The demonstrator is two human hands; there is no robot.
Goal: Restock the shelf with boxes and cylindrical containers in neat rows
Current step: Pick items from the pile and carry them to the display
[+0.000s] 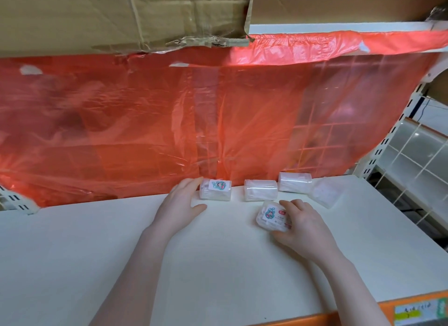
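A white shelf [97,240] is filling the lower frame. At centre right, the right hand [303,231] is curling its fingers [292,205] round a labelled tub [271,215] just in front of the back row. Centre, the left hand [180,204] is resting its straight fingers against the leftmost tub [215,189], lying on its side, long axis running left-right. Behind, red plastic [145,122] is hanging.

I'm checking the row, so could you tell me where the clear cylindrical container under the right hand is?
The clear cylindrical container lies on the white shelf, right of centre, just in front of the back row.
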